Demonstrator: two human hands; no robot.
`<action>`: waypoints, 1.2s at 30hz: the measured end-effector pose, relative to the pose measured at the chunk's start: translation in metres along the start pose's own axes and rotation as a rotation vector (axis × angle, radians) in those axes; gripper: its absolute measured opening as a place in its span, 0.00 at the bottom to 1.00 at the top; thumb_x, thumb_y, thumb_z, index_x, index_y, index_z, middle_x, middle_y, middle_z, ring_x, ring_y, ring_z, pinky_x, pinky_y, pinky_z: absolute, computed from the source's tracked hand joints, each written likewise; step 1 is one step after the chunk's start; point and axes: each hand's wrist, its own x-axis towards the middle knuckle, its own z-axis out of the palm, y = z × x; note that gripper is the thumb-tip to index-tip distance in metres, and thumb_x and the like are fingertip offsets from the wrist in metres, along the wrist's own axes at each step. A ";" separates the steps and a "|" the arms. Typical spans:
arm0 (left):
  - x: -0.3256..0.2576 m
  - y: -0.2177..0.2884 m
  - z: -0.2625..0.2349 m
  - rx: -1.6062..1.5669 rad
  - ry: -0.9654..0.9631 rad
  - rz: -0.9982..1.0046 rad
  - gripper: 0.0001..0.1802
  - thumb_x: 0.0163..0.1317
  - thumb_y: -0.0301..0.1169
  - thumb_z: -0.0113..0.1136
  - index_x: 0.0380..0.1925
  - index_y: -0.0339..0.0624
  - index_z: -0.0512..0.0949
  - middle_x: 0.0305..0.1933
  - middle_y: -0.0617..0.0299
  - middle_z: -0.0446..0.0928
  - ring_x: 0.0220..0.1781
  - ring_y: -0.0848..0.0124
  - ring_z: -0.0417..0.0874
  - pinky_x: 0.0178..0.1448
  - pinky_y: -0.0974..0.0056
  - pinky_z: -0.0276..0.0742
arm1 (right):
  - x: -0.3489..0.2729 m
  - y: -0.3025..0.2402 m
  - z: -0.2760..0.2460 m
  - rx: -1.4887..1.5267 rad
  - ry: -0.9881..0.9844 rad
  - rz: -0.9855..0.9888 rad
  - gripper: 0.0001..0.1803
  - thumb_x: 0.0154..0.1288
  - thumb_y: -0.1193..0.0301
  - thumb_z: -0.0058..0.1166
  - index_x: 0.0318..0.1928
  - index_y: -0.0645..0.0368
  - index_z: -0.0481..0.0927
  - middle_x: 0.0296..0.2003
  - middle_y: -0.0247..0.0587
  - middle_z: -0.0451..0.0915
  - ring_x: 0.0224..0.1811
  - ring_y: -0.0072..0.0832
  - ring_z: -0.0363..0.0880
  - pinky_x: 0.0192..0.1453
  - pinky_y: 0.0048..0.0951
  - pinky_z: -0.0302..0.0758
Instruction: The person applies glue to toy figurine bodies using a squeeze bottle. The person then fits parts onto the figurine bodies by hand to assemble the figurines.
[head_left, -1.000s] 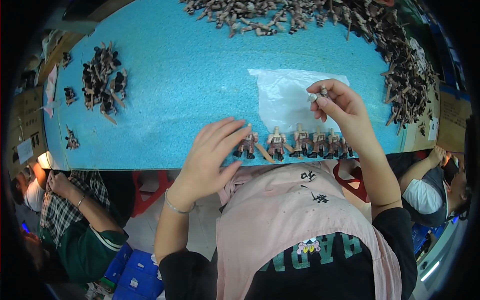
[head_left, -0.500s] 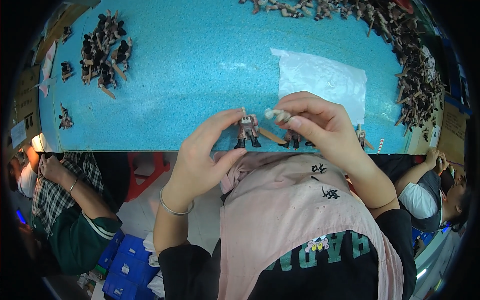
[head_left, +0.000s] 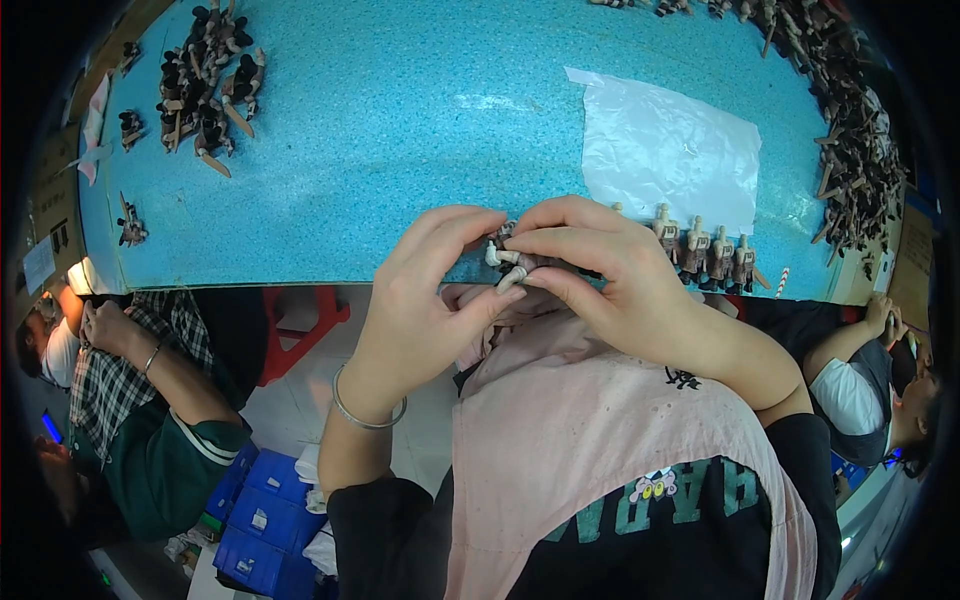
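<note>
Head view: left hand and right hand meet at the near edge of the blue table, fingertips pinched together on a small toy figure — mostly hidden, only pale limbs showing. Just right, a row of standing figures lines the edge beside a clear plastic sheet. Heaps of dark figures lie far left — details too small to tell.
</note>
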 end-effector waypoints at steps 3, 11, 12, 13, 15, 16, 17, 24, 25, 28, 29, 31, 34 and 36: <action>0.000 0.000 0.000 0.026 -0.001 0.007 0.25 0.44 0.25 0.72 0.45 0.34 0.77 0.47 0.51 0.77 0.47 0.58 0.80 0.49 0.61 0.78 | 0.000 0.001 0.001 -0.008 0.002 -0.013 0.12 0.59 0.77 0.55 0.44 0.65 0.79 0.44 0.47 0.77 0.42 0.43 0.80 0.43 0.35 0.78; 0.001 0.007 0.005 0.098 0.008 -0.017 0.24 0.45 0.25 0.71 0.45 0.34 0.77 0.46 0.51 0.77 0.46 0.58 0.80 0.48 0.61 0.78 | -0.003 0.001 0.002 0.010 0.045 0.119 0.13 0.56 0.79 0.60 0.44 0.63 0.81 0.44 0.46 0.79 0.45 0.39 0.80 0.48 0.32 0.76; 0.000 0.007 0.004 0.100 0.008 -0.019 0.24 0.45 0.25 0.71 0.45 0.34 0.77 0.46 0.51 0.77 0.46 0.58 0.80 0.48 0.61 0.78 | -0.003 0.000 0.002 0.013 0.044 0.118 0.13 0.56 0.79 0.60 0.44 0.63 0.81 0.44 0.46 0.79 0.45 0.39 0.80 0.48 0.32 0.76; 0.000 0.006 0.003 0.043 0.017 -0.011 0.23 0.46 0.24 0.70 0.45 0.34 0.77 0.45 0.51 0.77 0.46 0.59 0.80 0.48 0.62 0.78 | -0.002 -0.001 0.002 0.019 0.039 0.128 0.13 0.56 0.79 0.61 0.43 0.63 0.81 0.44 0.46 0.80 0.45 0.39 0.80 0.48 0.32 0.76; -0.002 0.002 0.001 -0.014 0.023 -0.003 0.21 0.48 0.24 0.69 0.44 0.33 0.77 0.45 0.51 0.78 0.46 0.60 0.81 0.47 0.63 0.78 | -0.001 -0.003 0.001 0.026 0.036 0.138 0.13 0.55 0.79 0.61 0.43 0.64 0.81 0.43 0.46 0.80 0.44 0.38 0.80 0.48 0.32 0.76; -0.002 -0.003 -0.001 -0.057 0.021 -0.028 0.18 0.49 0.22 0.67 0.43 0.33 0.78 0.44 0.52 0.78 0.45 0.61 0.81 0.47 0.63 0.78 | 0.000 -0.004 0.002 0.033 0.030 0.150 0.12 0.55 0.78 0.62 0.42 0.64 0.82 0.42 0.46 0.80 0.44 0.38 0.81 0.48 0.32 0.76; -0.002 -0.005 -0.002 -0.100 0.018 -0.053 0.16 0.50 0.21 0.66 0.41 0.33 0.79 0.43 0.52 0.79 0.44 0.63 0.81 0.46 0.64 0.78 | 0.000 -0.004 0.002 0.040 0.024 0.161 0.12 0.55 0.78 0.62 0.41 0.64 0.82 0.42 0.46 0.81 0.43 0.38 0.81 0.48 0.32 0.76; 0.002 -0.011 0.004 -0.109 0.057 -0.079 0.12 0.51 0.19 0.65 0.38 0.35 0.81 0.40 0.54 0.81 0.41 0.64 0.83 0.45 0.65 0.78 | 0.003 -0.003 0.001 0.047 0.001 0.199 0.10 0.55 0.78 0.62 0.40 0.64 0.83 0.41 0.45 0.81 0.41 0.35 0.82 0.44 0.29 0.78; 0.002 -0.011 0.005 -0.098 0.073 -0.072 0.12 0.51 0.19 0.65 0.38 0.35 0.81 0.39 0.54 0.81 0.41 0.64 0.83 0.45 0.65 0.78 | 0.004 -0.004 0.000 0.053 -0.003 0.208 0.10 0.55 0.78 0.62 0.40 0.64 0.83 0.41 0.46 0.81 0.40 0.35 0.82 0.43 0.29 0.78; 0.000 -0.012 0.004 -0.078 0.073 -0.059 0.12 0.52 0.19 0.65 0.39 0.34 0.81 0.40 0.53 0.80 0.42 0.65 0.83 0.45 0.66 0.78 | 0.005 -0.003 -0.002 0.041 -0.027 0.198 0.11 0.55 0.79 0.61 0.41 0.64 0.82 0.42 0.46 0.80 0.41 0.35 0.81 0.44 0.29 0.78; -0.002 -0.011 0.003 -0.073 0.056 -0.059 0.12 0.54 0.19 0.64 0.40 0.34 0.80 0.41 0.53 0.80 0.43 0.65 0.82 0.46 0.66 0.78 | 0.004 -0.003 -0.003 0.023 -0.050 0.187 0.12 0.56 0.79 0.61 0.43 0.63 0.82 0.43 0.45 0.80 0.42 0.35 0.81 0.46 0.29 0.77; -0.007 -0.014 0.008 -0.195 0.138 -0.066 0.12 0.55 0.19 0.63 0.41 0.32 0.79 0.44 0.52 0.78 0.45 0.66 0.82 0.48 0.66 0.79 | 0.005 -0.006 -0.005 0.017 0.032 0.070 0.16 0.56 0.79 0.61 0.47 0.63 0.79 0.45 0.45 0.79 0.43 0.34 0.81 0.48 0.30 0.77; -0.006 -0.003 0.009 -0.381 0.293 -0.031 0.12 0.59 0.17 0.60 0.44 0.29 0.76 0.49 0.51 0.73 0.50 0.66 0.79 0.52 0.65 0.79 | 0.005 -0.008 -0.004 0.076 0.285 -0.012 0.20 0.60 0.78 0.58 0.54 0.62 0.73 0.47 0.43 0.78 0.46 0.32 0.79 0.51 0.31 0.76; -0.004 0.004 0.011 -0.438 0.371 0.018 0.13 0.60 0.16 0.58 0.45 0.27 0.75 0.51 0.51 0.71 0.52 0.65 0.78 0.54 0.64 0.79 | 0.004 -0.011 -0.008 0.142 0.459 0.011 0.21 0.63 0.76 0.56 0.56 0.62 0.70 0.47 0.41 0.77 0.47 0.30 0.79 0.51 0.31 0.75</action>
